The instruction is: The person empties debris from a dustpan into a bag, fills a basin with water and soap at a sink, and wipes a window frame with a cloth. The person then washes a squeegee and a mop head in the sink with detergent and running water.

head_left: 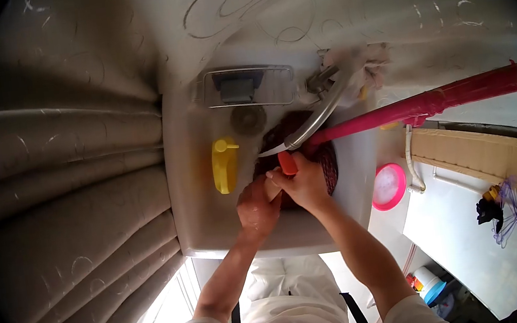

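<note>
My right hand (306, 183) is closed on something with a short red-orange end (288, 163) that sticks up above its fingers; its kind does not show. My left hand (257, 205) is closed and pressed against the right one. A pale bit shows between the two hands, but I cannot make out what it is. Water runs from the curved metal tap (323, 111) just above them. Below the hands, a dark red woven-looking thing (332, 175) lies in the white sink (205, 223), mostly covered by them.
A yellow bottle (225, 165) lies in the sink at left. Behind it are the drain (248, 119) and a wire rack (275, 85) holding a grey block (237, 90). A pink-wrapped pole (419, 106) slants in from the right. A pink basin (389, 186) stands lower right.
</note>
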A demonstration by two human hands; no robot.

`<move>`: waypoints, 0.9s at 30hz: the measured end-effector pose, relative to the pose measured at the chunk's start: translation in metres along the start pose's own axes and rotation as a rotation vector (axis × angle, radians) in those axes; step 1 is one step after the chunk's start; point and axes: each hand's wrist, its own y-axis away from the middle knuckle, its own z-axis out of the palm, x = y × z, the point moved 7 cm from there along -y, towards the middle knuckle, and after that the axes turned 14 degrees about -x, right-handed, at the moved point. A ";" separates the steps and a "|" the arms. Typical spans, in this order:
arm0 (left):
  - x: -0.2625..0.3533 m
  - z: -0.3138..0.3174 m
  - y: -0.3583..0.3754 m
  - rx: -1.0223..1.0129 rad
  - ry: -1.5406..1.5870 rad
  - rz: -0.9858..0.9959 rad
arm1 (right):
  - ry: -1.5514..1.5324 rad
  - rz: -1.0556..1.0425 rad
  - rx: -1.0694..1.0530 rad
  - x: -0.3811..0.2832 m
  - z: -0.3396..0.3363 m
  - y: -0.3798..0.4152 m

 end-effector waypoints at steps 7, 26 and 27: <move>0.032 -0.024 -0.005 -0.247 0.406 0.260 | 0.021 -0.153 -0.050 -0.011 -0.037 0.031; -0.006 -0.006 0.031 -1.002 1.482 -0.188 | -0.584 0.055 -0.330 -0.046 -0.024 0.054; -0.007 -0.004 0.031 -0.979 1.387 -0.148 | -0.350 0.047 -0.337 -0.033 -0.020 0.057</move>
